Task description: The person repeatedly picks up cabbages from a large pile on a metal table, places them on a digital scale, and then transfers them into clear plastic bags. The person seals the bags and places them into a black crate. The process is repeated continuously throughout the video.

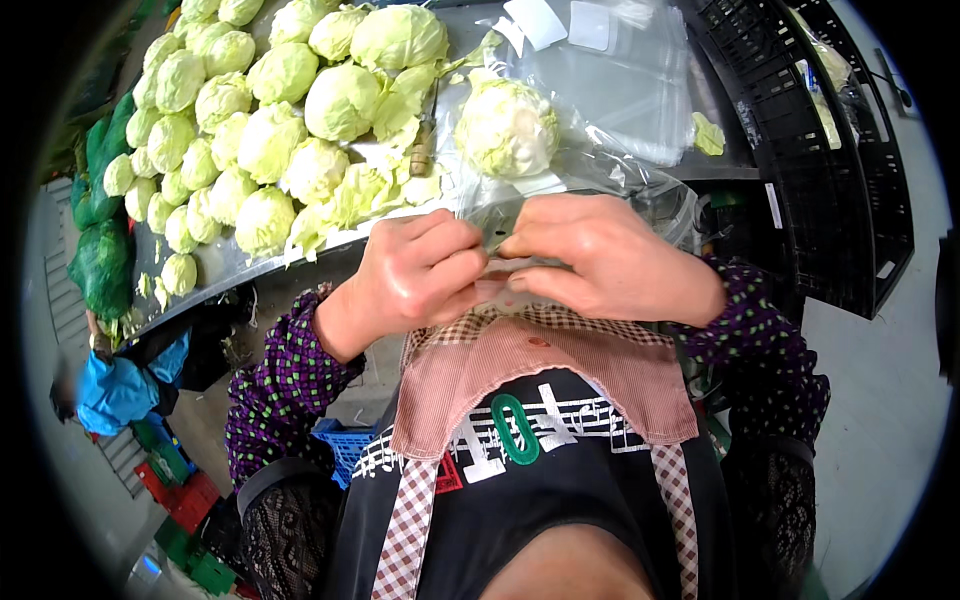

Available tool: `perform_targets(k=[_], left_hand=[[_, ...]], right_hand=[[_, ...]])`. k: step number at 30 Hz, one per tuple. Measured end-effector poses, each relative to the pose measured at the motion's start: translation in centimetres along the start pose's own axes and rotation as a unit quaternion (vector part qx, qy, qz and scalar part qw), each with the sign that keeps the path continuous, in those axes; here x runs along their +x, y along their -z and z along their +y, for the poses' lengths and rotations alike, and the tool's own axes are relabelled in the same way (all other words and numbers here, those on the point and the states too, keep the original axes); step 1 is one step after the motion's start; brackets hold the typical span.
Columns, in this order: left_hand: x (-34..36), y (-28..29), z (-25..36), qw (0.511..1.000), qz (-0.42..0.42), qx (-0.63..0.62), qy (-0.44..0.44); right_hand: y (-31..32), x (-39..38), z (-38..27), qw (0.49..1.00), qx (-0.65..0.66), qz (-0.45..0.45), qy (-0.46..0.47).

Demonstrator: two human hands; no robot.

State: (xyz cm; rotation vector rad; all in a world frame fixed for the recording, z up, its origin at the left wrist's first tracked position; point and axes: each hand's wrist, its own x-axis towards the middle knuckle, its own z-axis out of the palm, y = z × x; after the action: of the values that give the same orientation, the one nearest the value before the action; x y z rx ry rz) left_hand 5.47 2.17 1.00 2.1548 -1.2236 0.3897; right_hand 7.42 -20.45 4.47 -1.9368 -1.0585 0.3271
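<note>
The left hand (410, 270) is curled tight at the near edge of the bench (225, 265), its fingertips closed on the film of a clear bag (580, 175); the right hand (595, 250) faces it, thumb and forefinger gathered on the same film, though the exact pinch is partly hidden by the knuckles. The two hands sit close together, probably because thin plastic is easier to control with little slack between the grips. Just beyond them, a trimmed cabbage (505, 125) rests near the middle of the near edge, apparently inside the bag; with the bench bearing its weight, the fingers seem free to attend to the film alone. Left of this cabbage lies a wooden-handled knife (420, 150), handle toward the near edge, which looks handy for picking up. Past the knife, loose leaves (365, 195) lie along the near edge, and a broad heap of cabbages (265, 140) covers the left side, likely kept there so the space before the body remains workable. To the right, flat clear bags (635, 90) lie in an overlapping stack, presumably within easy reach of the right hand, with white slips (537, 22) toward the far edge. Black crates (840, 150) stand by the right edge.
</note>
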Motion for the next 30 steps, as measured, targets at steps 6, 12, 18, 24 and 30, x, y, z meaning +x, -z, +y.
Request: perform_targets(k=[6,12,18,24,30], left_hand=[[0.6,-0.8,1.2,0.999,-0.032,0.006,0.036],[-1.9,0.9,1.5,0.997,0.022,0.045,0.058],[-3.9,1.3,-1.7,0.985,0.078,0.052,0.142],[0.8,-6.0,-5.5,0.975,0.047,-0.029,0.217],[-2.3,-7.5,-6.2,0.821,0.242,-0.336,0.392]], right_hand=[[-0.9,-2.2,-1.6,0.990,-0.106,0.054,0.078],[8.5,-17.5,-6.1,0.644,-0.677,0.251,-0.254],[2.2,-22.8,11.3,0.823,-0.162,-0.157,-0.521],[1.1,-2.7,13.1,0.954,-0.165,0.225,-0.113],[-0.1,-3.7,16.2,0.931,0.178,0.218,-0.233]])
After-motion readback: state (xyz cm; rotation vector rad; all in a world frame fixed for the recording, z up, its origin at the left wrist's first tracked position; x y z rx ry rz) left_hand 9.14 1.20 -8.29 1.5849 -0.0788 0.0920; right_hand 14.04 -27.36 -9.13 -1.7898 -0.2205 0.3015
